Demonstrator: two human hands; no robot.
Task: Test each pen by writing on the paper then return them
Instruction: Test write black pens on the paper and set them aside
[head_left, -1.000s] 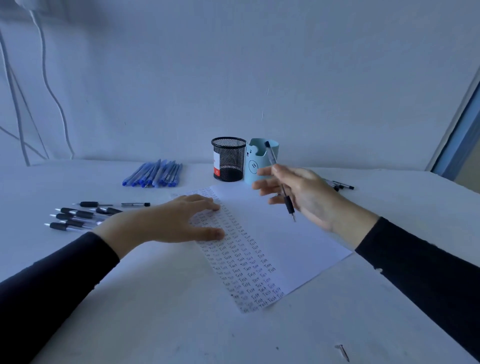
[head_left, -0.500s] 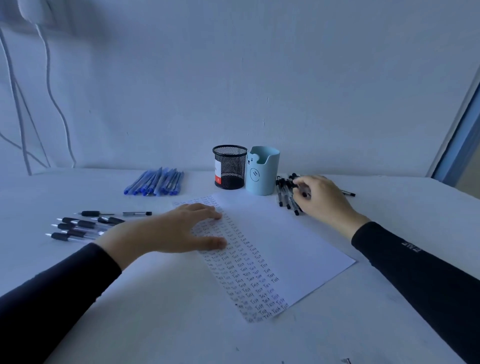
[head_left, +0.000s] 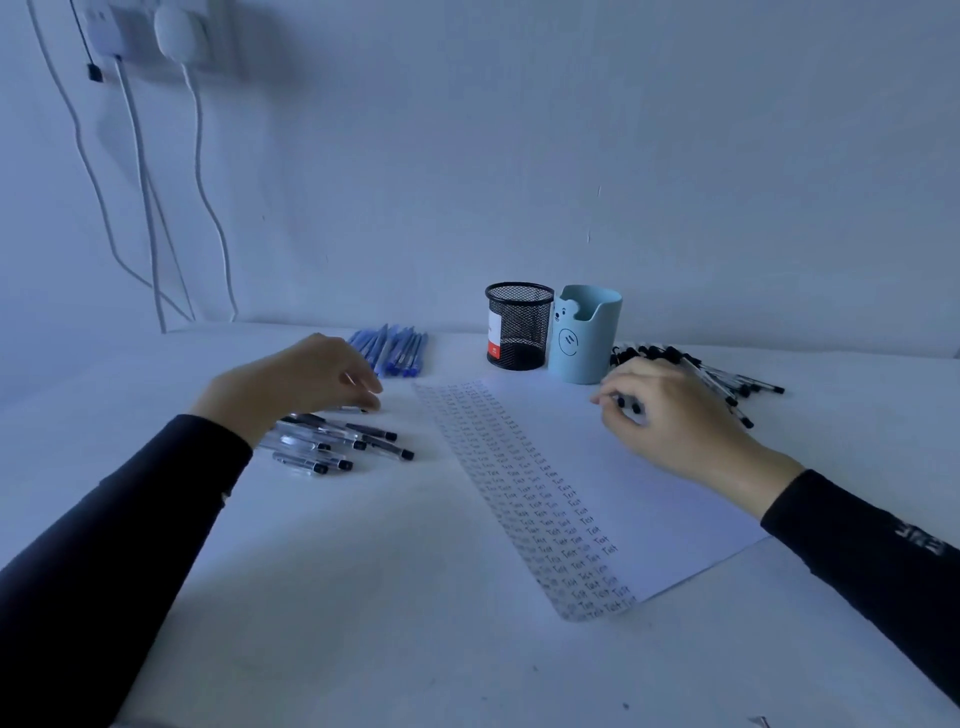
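Toward the left edge of the table (head_left: 363, 597), my left hand (head_left: 296, 384) hangs over a loose bunch of clear pens (head_left: 337, 447) with black caps. Its fingers are bent down, the tips right at the farthest pen of the bunch. That spot is blurred, and I cannot tell whether I pinch that pen or only touch it. Just beyond the hand, near the far edge, a row of blue pens (head_left: 397, 348) lies side by side. The paper (head_left: 649, 493) lies flat in the middle of the table, turned at a slant, its left strip filled with columns of small written words and the rest bare. By its far corner stand a black mesh cup (head_left: 519, 322) and a light blue cup (head_left: 584, 338) with a bear face, close together and both upright. My right hand (head_left: 675, 421) is over the far right part of the paper, its fingers curled round a black pen (head_left: 627, 404), of which only dark bits show between them. Behind that hand, toward the right edge, a heap of black-capped pens (head_left: 737, 382) lies on the table.
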